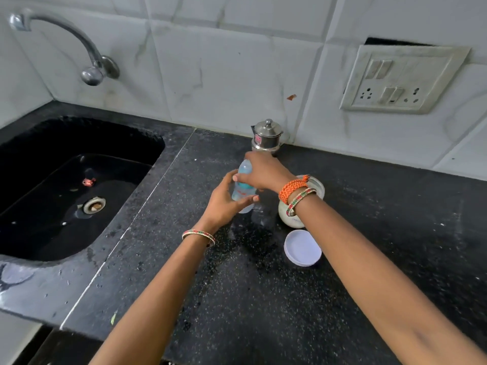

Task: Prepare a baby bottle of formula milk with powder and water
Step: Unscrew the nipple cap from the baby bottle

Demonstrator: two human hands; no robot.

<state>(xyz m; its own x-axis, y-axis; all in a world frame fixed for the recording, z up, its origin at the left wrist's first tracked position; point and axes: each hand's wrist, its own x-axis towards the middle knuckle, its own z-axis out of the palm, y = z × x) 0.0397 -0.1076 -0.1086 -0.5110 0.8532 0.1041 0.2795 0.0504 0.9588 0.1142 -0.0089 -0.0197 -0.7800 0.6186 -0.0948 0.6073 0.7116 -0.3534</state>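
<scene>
— What fills your frame?
— A black counter [369, 233], sink [66, 185] at left.

— And your hands?
— At centre frame, your left hand [224, 204] wraps the baby bottle [243, 191] standing on the counter; your right hand [263, 172] grips its top. The powder jar [292, 219] sits just right, its white lid [303, 247] below.

Gripping baby bottle [243, 191] with left hand [224, 204], right hand [263, 171] clasping its top, on black counter [237, 299] beside sink [66, 185].
</scene>
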